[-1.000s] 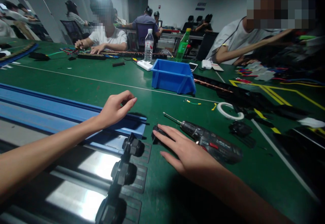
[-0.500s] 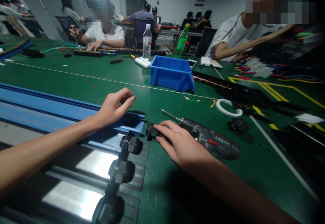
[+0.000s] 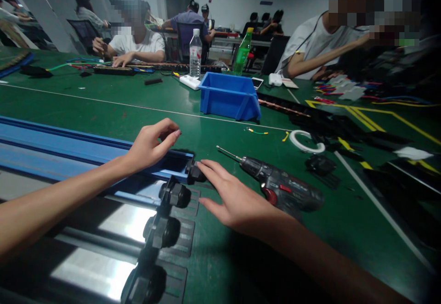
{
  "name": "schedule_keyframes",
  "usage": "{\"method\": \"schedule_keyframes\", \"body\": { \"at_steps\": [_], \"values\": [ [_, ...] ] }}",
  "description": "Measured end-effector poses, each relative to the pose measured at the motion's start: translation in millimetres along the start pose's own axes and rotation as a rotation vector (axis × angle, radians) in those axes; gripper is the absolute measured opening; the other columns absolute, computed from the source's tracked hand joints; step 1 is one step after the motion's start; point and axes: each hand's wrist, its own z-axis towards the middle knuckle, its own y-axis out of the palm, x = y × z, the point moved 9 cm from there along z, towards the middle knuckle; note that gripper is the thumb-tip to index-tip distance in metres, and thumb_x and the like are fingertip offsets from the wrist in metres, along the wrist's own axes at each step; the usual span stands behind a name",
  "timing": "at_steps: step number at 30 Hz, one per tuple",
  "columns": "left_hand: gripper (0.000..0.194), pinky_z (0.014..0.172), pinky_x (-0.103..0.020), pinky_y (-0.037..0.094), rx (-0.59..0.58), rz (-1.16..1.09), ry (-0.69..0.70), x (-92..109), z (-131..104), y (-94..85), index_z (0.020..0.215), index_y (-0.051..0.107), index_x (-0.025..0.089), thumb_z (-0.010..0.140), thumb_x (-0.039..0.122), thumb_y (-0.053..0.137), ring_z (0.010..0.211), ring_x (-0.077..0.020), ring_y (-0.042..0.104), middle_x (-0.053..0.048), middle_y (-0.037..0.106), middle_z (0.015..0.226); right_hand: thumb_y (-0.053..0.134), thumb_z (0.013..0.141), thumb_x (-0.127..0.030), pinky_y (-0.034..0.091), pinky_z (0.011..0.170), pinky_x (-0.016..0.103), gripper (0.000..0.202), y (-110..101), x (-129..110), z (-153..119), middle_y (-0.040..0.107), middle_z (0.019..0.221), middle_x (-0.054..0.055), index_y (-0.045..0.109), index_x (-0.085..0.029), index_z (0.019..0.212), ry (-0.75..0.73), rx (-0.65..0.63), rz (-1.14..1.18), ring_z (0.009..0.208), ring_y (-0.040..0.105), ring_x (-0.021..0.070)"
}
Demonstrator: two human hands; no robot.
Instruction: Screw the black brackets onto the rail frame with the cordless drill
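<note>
My right hand (image 3: 232, 198) is open, thumb apart, its stretched fingertips against a black end cap with a hex cable gland (image 3: 195, 172). That cap sits at the end of a blue aluminium profile (image 3: 99, 150). Above the profile is my left hand (image 3: 151, 142), loosely curled with nothing visible in it; its palm side is hidden. Nearer me, several more profiles lie side by side, with black caps and glands (image 3: 179, 195) on their ends. Beside my right hand a cordless screwdriver (image 3: 282, 187) with a long bit lies on the green table.
A blue bin (image 3: 229, 97) stands beyond my hands, with a water bottle (image 3: 195, 56) and a green bottle (image 3: 242, 52) behind it. Right of the screwdriver lie a white ring (image 3: 306, 142) and another black gland piece (image 3: 320, 166). Co-workers sit across the table.
My right hand has moved left, bringing the black cap against the profile's end; its thumb has come away from the cap. My left hand stays in place over the profile.
</note>
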Motion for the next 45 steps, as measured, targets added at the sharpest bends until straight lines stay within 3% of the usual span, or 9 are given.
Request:
{"method": "schedule_keyframes", "body": {
  "at_steps": [5, 9, 12, 15, 20, 27, 34, 39, 45],
  "values": [
    [0.018, 0.06, -0.021, 0.043, -0.017, 0.036, 0.013, 1.2, 1.0, 1.7, 0.097, 0.063, 0.015, 0.099, 0.033, 0.057, 0.066, -0.0115, 0.058, -0.001, 0.063, 0.076, 0.062, 0.093, -0.028, 0.034, 0.125, 0.047, 0.079, -1.9, 2.1, 0.0, 0.021, 0.171, 0.014, 0.025, -0.017, 0.162, -0.005, -0.023, 0.037, 0.153, 0.034, 0.0297],
    [0.018, 0.061, -0.021, 0.044, -0.012, 0.062, 0.022, 2.4, 1.7, -0.5, 0.101, 0.065, 0.015, 0.098, 0.032, 0.058, 0.069, -0.0116, 0.061, -0.001, 0.066, 0.079, 0.062, 0.095, -0.034, 0.039, 0.12, 0.045, 0.066, -41.8, -1.4, -13.4, 0.041, 0.162, 0.013, 0.041, -0.019, 0.155, -0.037, 0.096, -0.068, 0.146, 0.043, 0.0297],
    [0.019, 0.063, -0.021, 0.046, -0.011, 0.068, 0.012, 2.3, 2.3, -2.1, 0.104, 0.067, 0.015, 0.098, 0.031, 0.059, 0.073, -0.0124, 0.063, -0.002, 0.068, 0.084, 0.058, 0.096, -0.048, 0.055, 0.087, 0.038, 0.036, -82.2, 19.2, -44.0, 0.073, 0.117, 0.007, 0.067, -0.025, 0.122, 0.127, 0.189, -0.122, 0.102, 0.069, 0.0245],
    [0.019, 0.066, -0.022, 0.049, -0.024, 0.043, 0.0, 1.7, 3.4, -0.7, 0.105, 0.067, 0.016, 0.098, 0.032, 0.06, 0.076, -0.0133, 0.065, -0.004, 0.07, 0.088, 0.045, 0.097, -0.062, 0.041, 0.059, 0.035, 0.045, -100.1, 62.3, -90.2, 0.07, 0.076, 0.003, 0.069, -0.025, 0.088, 0.436, 0.18, -0.287, 0.064, 0.062, 0.0208],
    [0.021, 0.07, -0.023, 0.05, -0.06, 0.026, 0.019, 2.9, 5.5, 5.4, 0.105, 0.068, 0.016, 0.099, 0.033, 0.059, 0.082, -0.0146, 0.065, -0.005, 0.071, 0.094, 0.037, 0.085, -0.088, 0.032, 0.055, 0.034, 0.07, -72.0, 122.6, -149.4, 0.062, 0.064, 0.002, 0.057, -0.024, 0.065, 0.794, 0.068, -0.257, 0.058, 0.054, 0.0196],
    [0.021, 0.07, -0.023, 0.051, -0.077, 0.036, 0.029, 2.5, 4.4, 5.4, 0.106, 0.068, 0.016, 0.098, 0.034, 0.06, 0.083, -0.015, 0.067, -0.005, 0.072, 0.098, 0.06, 0.073, -0.086, 0.026, 0.05, 0.031, 0.065, -33.2, 134.8, -154.7, 0.054, 0.059, 0.0, 0.05, -0.023, 0.06, 0.849, 0.08, 0.12, 0.055, 0.047, 0.0161],
    [0.021, 0.068, -0.023, 0.05, -0.092, 0.053, 0.067, 5.0, 2.0, 7.1, 0.108, 0.068, 0.016, 0.099, 0.032, 0.058, 0.082, -0.0154, 0.069, -0.006, 0.075, 0.095, 0.077, 0.071, -0.054, 0.023, 0.049, 0.026, 0.045, -36.0, 130.2, -166.5, 0.047, 0.052, -0.005, 0.049, -0.022, 0.057, 0.749, 0.515, 0.462, 0.048, 0.04, 0.0109],
    [0.019, 0.069, -0.023, 0.05, -0.09, 0.044, 0.101, 2.7, 0.3, 6.2, 0.108, 0.068, 0.016, 0.098, 0.029, 0.058, 0.083, -0.0152, 0.069, -0.005, 0.074, 0.096, 0.076, 0.071, -0.06, 0.035, 0.048, 0.026, 0.043, -35.2, 133.5, -181.7, 0.061, 0.058, 0.0, 0.063, -0.019, 0.07, 0.685, 0.657, 0.633, 0.052, 0.055, 0.0161],
    [0.018, 0.072, -0.025, 0.051, -0.08, 0.015, 0.083, -2.0, -0.4, 3.1, 0.11, 0.067, 0.017, 0.098, 0.026, 0.057, 0.085, -0.0151, 0.069, -0.006, 0.075, 0.098, 0.087, 0.067, -0.051, 0.058, 0.073, 0.031, 0.047, -84.3, 99.4, -203.6, 0.079, 0.093, 0.006, 0.073, -0.025, 0.104, 0.516, 1.057, 0.716, 0.086, 0.073, 0.0252]
  ]
}}
